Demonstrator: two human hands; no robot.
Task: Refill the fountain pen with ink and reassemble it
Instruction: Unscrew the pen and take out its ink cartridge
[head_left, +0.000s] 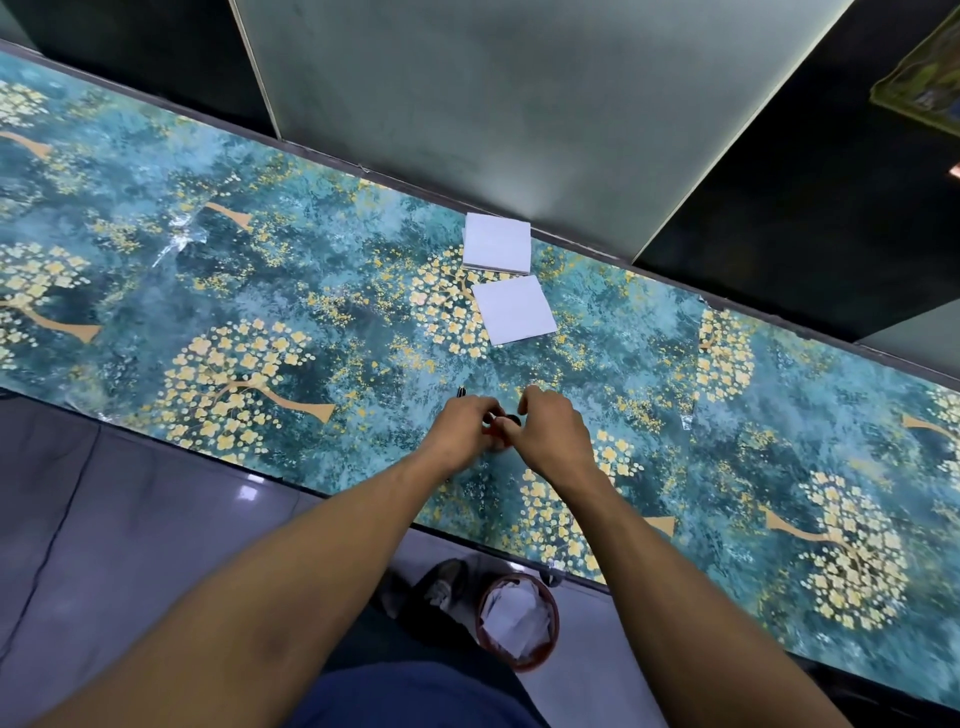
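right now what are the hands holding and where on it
Both the left hand and right hand close on a small dark object between them; what it is and where they hold it cannot be told.

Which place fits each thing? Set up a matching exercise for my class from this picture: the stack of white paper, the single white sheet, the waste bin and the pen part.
Things
1. stack of white paper
2. single white sheet
3. waste bin
4. pen part

Places
A. on the floor below the table's near edge
B. sticking out just beyond the left hand
C. by the table's far edge
D. between the stack and the hands

Pairs: 1-C, 2-D, 3-A, 4-B
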